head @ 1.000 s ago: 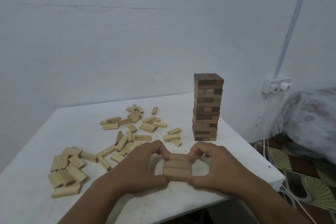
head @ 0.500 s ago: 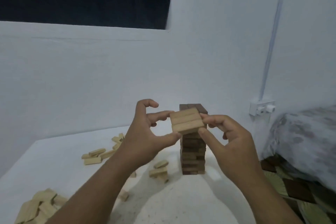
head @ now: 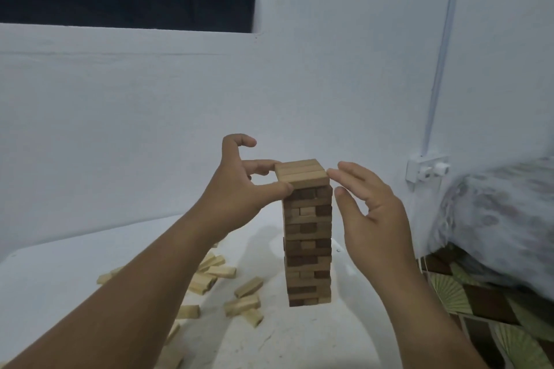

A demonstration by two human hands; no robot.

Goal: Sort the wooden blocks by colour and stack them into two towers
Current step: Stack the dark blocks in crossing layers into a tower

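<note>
A tall tower (head: pixel 308 243) of mixed dark and light wooden blocks stands on the white table (head: pixel 299 344). A layer of three light blocks (head: pixel 301 172) lies flat on top of it. My left hand (head: pixel 239 189) pinches the layer's left end between the thumb and a finger, with the index finger curled above. My right hand (head: pixel 371 213) touches the layer's right end with straight fingertips, its thumb close beside the tower's upper right edge. Loose light blocks (head: pixel 215 272) lie scattered on the table left of the tower, partly hidden by my left forearm.
A white wall rises right behind the table, with a dark opening high up. A wall socket (head: pixel 427 168) and cable run sit to the right. Patterned bedding (head: pixel 494 204) bulges at the right, over a patterned floor below the table's right edge.
Both hands lifted the layer of three light blocks off the table, carried it up and back, and set it on top of the tower. The right fingers have straightened.
</note>
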